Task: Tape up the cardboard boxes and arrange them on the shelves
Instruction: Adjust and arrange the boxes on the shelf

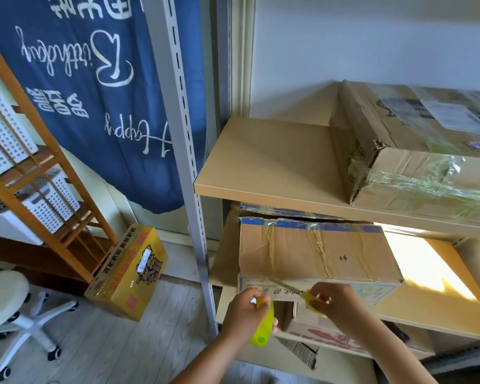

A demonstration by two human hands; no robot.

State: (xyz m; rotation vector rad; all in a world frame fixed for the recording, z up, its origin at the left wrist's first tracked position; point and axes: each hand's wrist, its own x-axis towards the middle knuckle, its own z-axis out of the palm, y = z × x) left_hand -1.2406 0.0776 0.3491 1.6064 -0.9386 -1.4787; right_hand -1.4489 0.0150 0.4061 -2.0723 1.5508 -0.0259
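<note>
Left hand: the left hand (247,307) is curled around a yellow-green tape roll (263,327), fingers wrapped over its top edge, held just in front of the near edge of the middle shelf.
Right hand: the right hand (334,302) pinches the yellow handles of a pair of scissors (302,293), fingers closed through and around them; the blades point left and away, toward the lower front face of the box.
Between the hands: the two hands sit near each other, apart, in front of the box's near face; any tape strip between them is too faint to make out.
Middle box: a cardboard box (316,250) with blue edging lies on the middle shelf (438,306), its top crossed by several strips of clear tape, its printed front face overhanging toward the hands.
Upper box: a larger taped cardboard box (416,151) rests on the right part of the upper shelf (266,159), wrapped with crinkled clear tape at its near end, a paper label on top.
Lower level: below the middle shelf another cardboard piece with red print is partly visible, mostly hidden by the hands.
Shelf frame: a grey slotted metal upright (189,151) stands at the shelf's left near corner.
Floor, left: a yellow printed carton (128,273) stands tilted on the wooden floor, leaning against a wooden rack (39,151) holding white perforated baskets.
Far left near: a white swivel stool (9,306) on castors.
Behind: a blue fabric banner (94,92) with white lettering hangs on the far side.
</note>
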